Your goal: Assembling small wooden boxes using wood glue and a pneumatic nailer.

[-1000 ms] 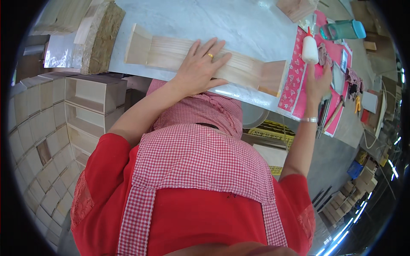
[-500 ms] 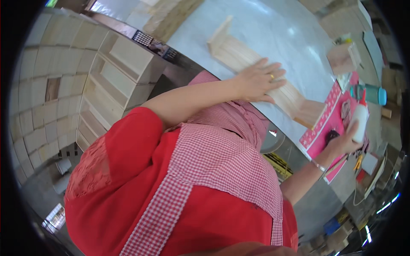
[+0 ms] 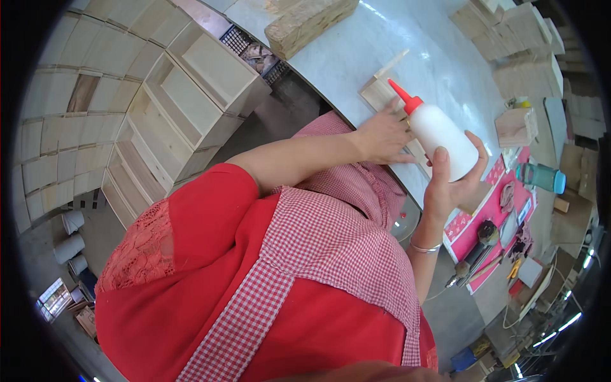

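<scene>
My right hand [image 3: 452, 188] is closed around a white squeeze bottle [image 3: 445, 140] with a red pointed nozzle, tilted so the nozzle points up and to the left. Beneath it lies a pale wooden piece [image 3: 380, 90] on the table, a long board with an upright board at its far end. My left hand [image 3: 382, 137] rests on that board with its fingers spread. The bottle hides some of those fingertips and much of the board's near part.
A white-topped table [image 3: 337, 63] bears a thick wooden block [image 3: 312, 27] and a small wooden box [image 3: 515, 127]. On the right, a pink cloth [image 3: 461, 232] holds a dark power tool [image 3: 477, 251], near a teal bottle [image 3: 541, 177]. Open wooden boxes [image 3: 184, 121] are stacked on the left.
My right hand has brought the squeeze bottle left from above the pink cloth to over the wooden piece. My left hand stays on the board. The view has shifted somewhat.
</scene>
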{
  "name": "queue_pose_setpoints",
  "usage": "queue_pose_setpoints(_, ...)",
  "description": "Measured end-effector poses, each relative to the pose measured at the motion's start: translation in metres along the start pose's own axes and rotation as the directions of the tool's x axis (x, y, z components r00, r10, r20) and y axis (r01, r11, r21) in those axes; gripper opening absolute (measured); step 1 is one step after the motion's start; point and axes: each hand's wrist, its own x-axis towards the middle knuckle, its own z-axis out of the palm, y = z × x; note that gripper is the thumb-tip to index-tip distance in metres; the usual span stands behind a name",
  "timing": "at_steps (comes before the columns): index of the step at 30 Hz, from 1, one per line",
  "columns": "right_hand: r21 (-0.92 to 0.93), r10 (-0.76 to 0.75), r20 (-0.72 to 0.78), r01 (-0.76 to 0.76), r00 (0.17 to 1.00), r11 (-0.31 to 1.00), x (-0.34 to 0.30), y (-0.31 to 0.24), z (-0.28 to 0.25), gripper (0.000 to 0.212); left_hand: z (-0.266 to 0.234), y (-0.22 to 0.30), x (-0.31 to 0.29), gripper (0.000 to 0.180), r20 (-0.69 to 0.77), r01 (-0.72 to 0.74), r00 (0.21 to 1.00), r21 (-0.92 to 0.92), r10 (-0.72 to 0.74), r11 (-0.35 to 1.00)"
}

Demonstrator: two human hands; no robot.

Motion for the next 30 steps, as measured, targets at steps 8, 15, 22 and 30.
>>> queue_pose_setpoints(8,-0.066,-0.062,0.099,0.069,0.993,0.995,0.009,-0.006,0.018,0.059,0.004,-0.003,-0.001,0.077,0.105,0.031,0.994,-0.189,-0.011,0.981)
queue_pose_setpoints(15,-0.161,-0.193,0.078,0.204,0.978,0.966,0.017,-0.005,0.022,0.051,-0.013,0.000,0.000,0.077,0.165,0.027,0.986,-0.119,-0.007,0.993)
queue_pose_setpoints(22,-0.183,-0.155,-0.008,0.151,0.988,0.971,0.038,0.002,0.025,0.054,-0.006,0.001,-0.001,0.077,0.048,0.006,0.999,-0.087,-0.002,0.996)
queue_pose_setpoints(30,-0.193,-0.218,-0.081,0.199,0.972,0.961,0.061,0.016,0.031,0.046,-0.007,0.000,-0.002,0.077,0.012,-0.002,1.000,-0.072,0.003,0.997)
